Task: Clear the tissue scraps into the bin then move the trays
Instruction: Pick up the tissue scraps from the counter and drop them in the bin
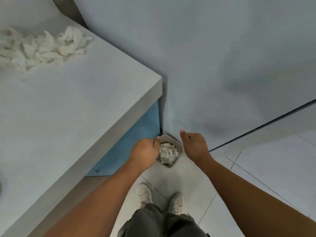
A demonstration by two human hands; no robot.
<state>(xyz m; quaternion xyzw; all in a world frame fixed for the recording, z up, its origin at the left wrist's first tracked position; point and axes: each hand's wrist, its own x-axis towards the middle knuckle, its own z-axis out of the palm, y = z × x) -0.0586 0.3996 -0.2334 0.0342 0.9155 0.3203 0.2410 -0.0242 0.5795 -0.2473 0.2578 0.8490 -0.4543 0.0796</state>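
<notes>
Head view: hands (145, 151) (195, 146) curled over bin (179, 147) beside counter (68, 103), hold unclear; tissue scraps (42, 47) heaped there

One heap of tissue scraps (42, 47) upper left, one bin (171, 138) at centre, one left hand (145, 152), one right hand (195, 145), two shoes (144, 194) below.

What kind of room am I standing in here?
Probably an indoor workroom or office corner: a grey counter, a tiled floor, and a small bin holding tissue scraps by the wall.
</notes>
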